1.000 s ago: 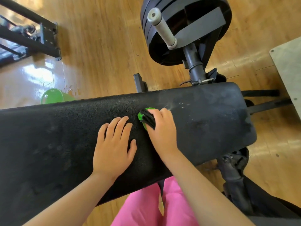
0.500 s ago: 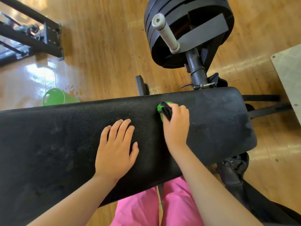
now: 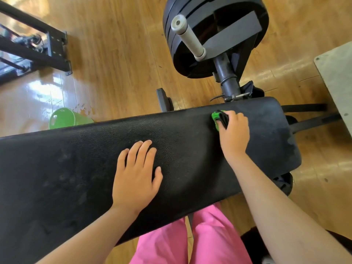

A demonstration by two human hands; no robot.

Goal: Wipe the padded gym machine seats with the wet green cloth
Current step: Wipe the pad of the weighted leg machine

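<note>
A long black padded bench seat (image 3: 76, 168) runs across the view from lower left to right. My right hand (image 3: 233, 132) grips a bunched green and black cloth (image 3: 219, 119) and presses it on the pad near the far edge, toward the right end. Only a small part of the cloth shows past my fingers. My left hand (image 3: 136, 178) lies flat on the middle of the pad with straight fingers, holding nothing. The right end of the pad looks damp and smeared.
A green bucket (image 3: 66, 118) stands on the wooden floor behind the bench at left. Black weight plates (image 3: 215, 37) on a bar with a white sleeve rise just beyond the pad. A dark machine frame (image 3: 38, 48) sits at the upper left, a grey platform (image 3: 337, 77) at right.
My right hand has slid the cloth rightward and toward the far edge of the pad. My left hand has stayed flat in the same spot.
</note>
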